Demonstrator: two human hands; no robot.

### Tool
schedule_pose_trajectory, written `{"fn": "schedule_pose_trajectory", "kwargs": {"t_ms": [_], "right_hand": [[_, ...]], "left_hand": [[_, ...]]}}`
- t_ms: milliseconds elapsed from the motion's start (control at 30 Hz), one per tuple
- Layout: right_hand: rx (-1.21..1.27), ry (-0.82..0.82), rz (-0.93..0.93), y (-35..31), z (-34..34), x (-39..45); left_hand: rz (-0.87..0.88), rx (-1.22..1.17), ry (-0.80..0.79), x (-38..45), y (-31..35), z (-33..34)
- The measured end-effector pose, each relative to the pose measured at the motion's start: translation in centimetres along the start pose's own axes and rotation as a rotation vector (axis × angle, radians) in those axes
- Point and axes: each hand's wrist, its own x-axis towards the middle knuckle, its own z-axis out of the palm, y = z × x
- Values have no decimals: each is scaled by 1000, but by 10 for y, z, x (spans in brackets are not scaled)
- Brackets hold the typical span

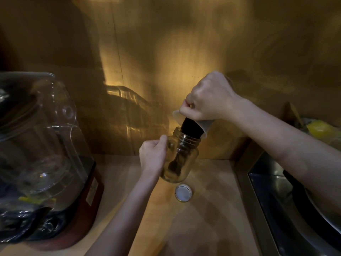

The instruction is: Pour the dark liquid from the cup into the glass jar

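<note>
Liquid (191,129), dark and nearly black, fills the tilted mouth of a translucent plastic cup (203,125) and runs into the open neck of a clear glass jar (180,156). The right hand (208,97) is wrapped over the cup from above, fingers closed round its body, tipping its rim down onto the jar's threaded mouth. The left hand (152,154) clasps the jar's left side, thumb on the shoulder; the jar leans to the right and appears lifted just off the wooden counter (203,218). A thin dark stream shows inside the jar, with a little liquid gathered low down. 1 white-lined lid (183,192) lies flat on the counter just in front of the jar. A large clear plastic container (40,141) stands at far left, a steel sink (267,182) at right.
</note>
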Motion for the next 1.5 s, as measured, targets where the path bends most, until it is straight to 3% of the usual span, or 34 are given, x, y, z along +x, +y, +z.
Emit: {"fn": "schedule_pose_trajectory", "kwargs": {"t_ms": [667,1500], "right_hand": [[-4,23,36,2,-5,5],[8,83,-82,-6,8,6]], "left_hand": [[-89,-82,5,1,0,4],[-131,-107,2,9,-17,1]]}}
